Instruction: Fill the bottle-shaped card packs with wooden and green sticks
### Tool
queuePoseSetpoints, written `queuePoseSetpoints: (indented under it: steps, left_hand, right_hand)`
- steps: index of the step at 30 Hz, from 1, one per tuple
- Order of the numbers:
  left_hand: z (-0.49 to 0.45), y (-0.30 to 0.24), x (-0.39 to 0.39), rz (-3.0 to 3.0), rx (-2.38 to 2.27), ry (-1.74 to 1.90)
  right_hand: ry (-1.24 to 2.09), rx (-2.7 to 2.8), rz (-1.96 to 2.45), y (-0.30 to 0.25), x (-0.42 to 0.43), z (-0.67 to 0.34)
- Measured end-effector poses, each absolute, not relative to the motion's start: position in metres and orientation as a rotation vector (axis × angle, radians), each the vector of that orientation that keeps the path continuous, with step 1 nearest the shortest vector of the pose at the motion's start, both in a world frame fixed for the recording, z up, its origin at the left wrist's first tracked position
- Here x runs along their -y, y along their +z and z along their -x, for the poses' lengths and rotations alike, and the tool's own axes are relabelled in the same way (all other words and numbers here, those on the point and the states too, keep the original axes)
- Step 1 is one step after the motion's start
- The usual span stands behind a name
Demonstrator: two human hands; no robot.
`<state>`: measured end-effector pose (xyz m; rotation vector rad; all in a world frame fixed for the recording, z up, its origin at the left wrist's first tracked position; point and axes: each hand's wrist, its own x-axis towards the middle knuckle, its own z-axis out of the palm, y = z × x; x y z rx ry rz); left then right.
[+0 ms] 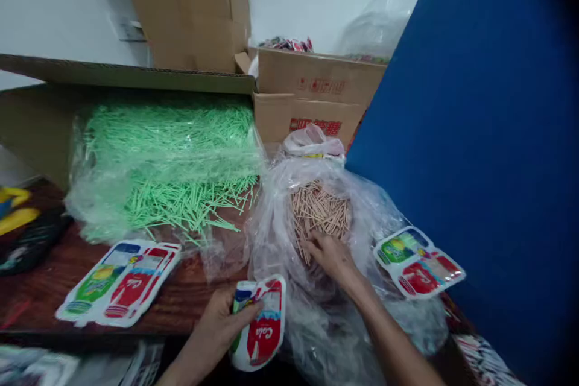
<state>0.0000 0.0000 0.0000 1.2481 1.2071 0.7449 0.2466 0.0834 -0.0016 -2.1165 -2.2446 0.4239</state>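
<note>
My left hand (226,319) grips a printed pouch (265,332) at the front edge of the table, thumb across its face. The pouch has a red cola-bottle side and a green-and-blue side. My right hand (328,253) reaches into an open clear plastic bag (271,217), its fingers bent and pinching among short thin brown sticks (321,208). How many sticks lie between the fingertips is hidden. More pouches of the same print (120,283) lie stacked left of my left hand. Another such pouch (420,262) rests on plastic right of my right hand.
At the left an open carton (181,81) holds a plastic bag of thin green sticks (181,193), some spilling forward. Cartons (325,81) stand behind the brown sticks. A blue panel (474,132) bounds the right. A yellow-and-blue object (15,211) sits at the far left.
</note>
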Motion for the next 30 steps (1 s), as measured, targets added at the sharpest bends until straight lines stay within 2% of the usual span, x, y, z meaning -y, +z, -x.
queuePoseSetpoints:
  steps: [5, 20, 30]
  left_hand:
    - [-0.002, -0.005, 0.001, -1.165, -1.161, 0.756]
    - [0.012, -0.016, 0.003, -1.03, -1.174, 0.78]
    - [0.019, -0.023, 0.004, -0.982, -1.173, 0.784]
  right_hand:
    - [0.368, 2.237, 2.264, -0.013, -0.086, -0.235]
    - [0.217, 2.308, 2.246, -0.005, -0.145, -0.261]
    - [0.163, 2.301, 2.367, -0.012, -0.164, -0.231]
